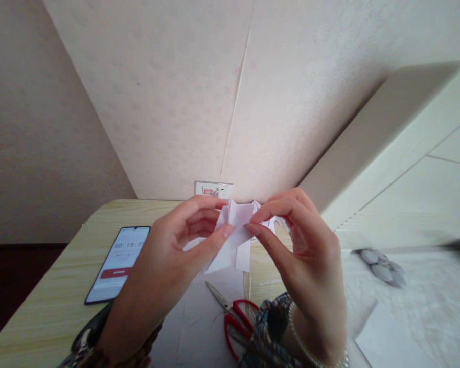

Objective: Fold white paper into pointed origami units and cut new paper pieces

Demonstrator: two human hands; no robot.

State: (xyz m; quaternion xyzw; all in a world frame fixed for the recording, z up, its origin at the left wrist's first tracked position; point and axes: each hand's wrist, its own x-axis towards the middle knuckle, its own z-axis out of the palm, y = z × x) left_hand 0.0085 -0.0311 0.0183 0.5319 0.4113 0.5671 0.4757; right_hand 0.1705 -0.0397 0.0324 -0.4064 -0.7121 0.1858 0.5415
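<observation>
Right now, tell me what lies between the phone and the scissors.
In the head view, the left forearm and white paper lie between phone and scissors.

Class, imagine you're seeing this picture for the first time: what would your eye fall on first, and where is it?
Probably the folded white paper near the centre, held between the fingers of the left hand and right hand. Next might come the red-handled scissors, lying open below it in the picture. Towards the left, a smartphone showing a timer and a red button lies on the pale wood-grain tabletop.
</observation>
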